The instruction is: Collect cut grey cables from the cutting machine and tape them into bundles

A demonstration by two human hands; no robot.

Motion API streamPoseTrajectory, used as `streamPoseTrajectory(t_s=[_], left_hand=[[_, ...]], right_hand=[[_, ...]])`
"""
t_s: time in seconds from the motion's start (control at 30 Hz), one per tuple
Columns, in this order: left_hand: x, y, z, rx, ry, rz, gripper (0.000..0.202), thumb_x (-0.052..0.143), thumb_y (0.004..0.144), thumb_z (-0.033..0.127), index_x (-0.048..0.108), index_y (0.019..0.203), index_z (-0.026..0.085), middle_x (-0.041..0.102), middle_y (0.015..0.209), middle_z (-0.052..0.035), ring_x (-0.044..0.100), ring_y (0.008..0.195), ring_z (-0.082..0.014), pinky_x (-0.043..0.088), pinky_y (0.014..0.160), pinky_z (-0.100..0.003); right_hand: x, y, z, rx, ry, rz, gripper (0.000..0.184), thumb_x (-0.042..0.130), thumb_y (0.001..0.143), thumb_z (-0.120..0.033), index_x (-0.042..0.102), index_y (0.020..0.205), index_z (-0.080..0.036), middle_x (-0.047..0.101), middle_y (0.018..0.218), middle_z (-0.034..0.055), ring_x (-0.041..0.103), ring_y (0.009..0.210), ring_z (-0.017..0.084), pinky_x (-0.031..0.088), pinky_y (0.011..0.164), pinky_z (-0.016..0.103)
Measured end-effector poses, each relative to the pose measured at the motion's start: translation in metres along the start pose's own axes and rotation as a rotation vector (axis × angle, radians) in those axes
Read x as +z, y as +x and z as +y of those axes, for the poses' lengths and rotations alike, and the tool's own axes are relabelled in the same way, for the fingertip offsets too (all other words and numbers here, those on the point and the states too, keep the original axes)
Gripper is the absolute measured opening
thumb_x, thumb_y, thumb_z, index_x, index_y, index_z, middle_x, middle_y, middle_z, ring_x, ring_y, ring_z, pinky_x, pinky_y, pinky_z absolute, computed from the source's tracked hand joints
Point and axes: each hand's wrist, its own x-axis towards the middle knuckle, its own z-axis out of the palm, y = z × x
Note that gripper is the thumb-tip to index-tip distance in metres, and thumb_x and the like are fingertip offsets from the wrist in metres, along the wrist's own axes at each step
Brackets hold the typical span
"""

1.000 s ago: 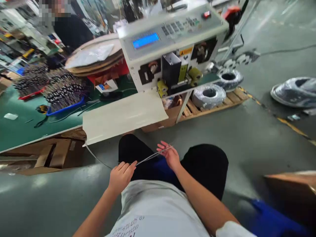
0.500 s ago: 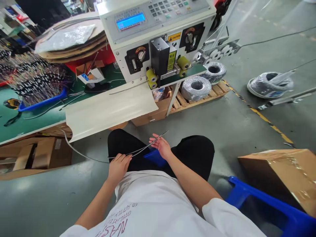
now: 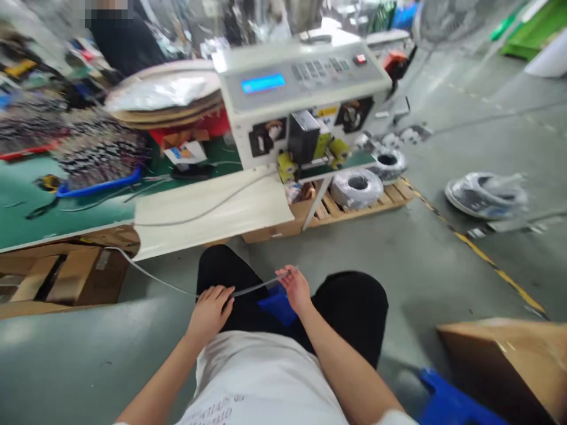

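A grey cable (image 3: pixel 254 288) stretches between my two hands above my lap. My left hand (image 3: pixel 211 308) is closed over it near my left thigh, and the cable's tail loops out to the left beneath the bench edge. Near its other end, my right hand (image 3: pixel 296 288) pinches it between thumb and fingers. How many strands lie together there is blurred. In front of me stands a cable-cutting machine (image 3: pixel 305 77) with a lit blue display. A second grey length (image 3: pixel 212 209) runs from its rollers down the cream chute (image 3: pixel 177 239).
A blue tray (image 3: pixel 101 183) of bundled wires sits on the green bench (image 3: pixel 26 218) at left. Wrapped cable coils (image 3: pixel 357 189) rest on a pallet beneath the machine. Cardboard boxes stand at lower left and right, beside a blue bin (image 3: pixel 460 401). A person is at the far left.
The view has tilted up. A longer piece of cable now lies across the chute from the machine. The strands between my hands, apart before, now run together as one line.
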Motion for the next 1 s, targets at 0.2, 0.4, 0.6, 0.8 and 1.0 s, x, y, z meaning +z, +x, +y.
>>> streamPoseTrajectory(t_s=[0.2, 0.4, 0.6, 0.8, 1.0], left_hand=[[0.001, -0.027, -0.014, -0.288, -0.120, 0.127, 0.020, 0.048, 0.094, 0.027, 0.061, 0.110, 0.027, 0.058, 0.109, -0.0042, 0.054, 0.100, -0.0219, 0.047, 0.088, -0.039], [0.014, -0.026, -0.009, -0.336, -0.173, 0.200, 0.013, 0.047, 0.092, 0.020, 0.058, 0.095, 0.024, 0.059, 0.099, -0.0028, 0.052, 0.096, -0.0208, 0.042, 0.088, -0.040], [0.001, -0.006, -0.012, -0.182, -0.097, 0.178, 0.014, 0.052, 0.082, 0.015, 0.059, 0.091, 0.023, 0.060, 0.091, -0.0024, 0.053, 0.090, -0.0197, 0.040, 0.082, -0.035], [-0.029, 0.054, 0.003, 0.205, 0.030, 0.415, 0.029, 0.053, 0.081, 0.020, 0.061, 0.108, 0.024, 0.064, 0.093, -0.0042, 0.054, 0.088, -0.0188, 0.041, 0.083, -0.036], [-0.099, 0.149, 0.021, 0.077, 0.101, 0.640, 0.047, 0.047, 0.091, 0.041, 0.052, 0.133, 0.020, 0.056, 0.128, -0.0121, 0.047, 0.123, -0.0275, 0.039, 0.102, -0.042]], right_hand=[[-0.016, 0.029, -0.001, -0.016, 0.076, 0.096, 0.034, 0.071, 0.072, -0.041, 0.068, 0.098, -0.020, 0.076, 0.103, 0.0060, 0.071, 0.104, 0.021, 0.053, 0.097, 0.039], [-0.031, 0.045, 0.002, 0.005, 0.089, 0.123, 0.035, 0.072, 0.072, -0.040, 0.068, 0.104, -0.026, 0.071, 0.079, -0.0040, 0.071, 0.083, 0.015, 0.058, 0.086, 0.033], [-0.038, 0.051, -0.004, -0.008, 0.023, 0.118, 0.027, 0.071, 0.073, -0.041, 0.069, 0.096, -0.028, 0.070, 0.082, -0.0029, 0.071, 0.085, 0.017, 0.060, 0.082, 0.036], [-0.043, 0.053, -0.004, -0.036, -0.089, 0.136, 0.026, 0.067, 0.074, -0.047, 0.069, 0.093, -0.028, 0.071, 0.102, 0.0024, 0.070, 0.100, 0.022, 0.058, 0.091, 0.045], [-0.025, 0.042, -0.010, -0.079, -0.246, 0.023, 0.025, 0.063, 0.071, -0.046, 0.070, 0.092, -0.033, 0.071, 0.097, 0.0051, 0.071, 0.095, 0.027, 0.060, 0.084, 0.051]])
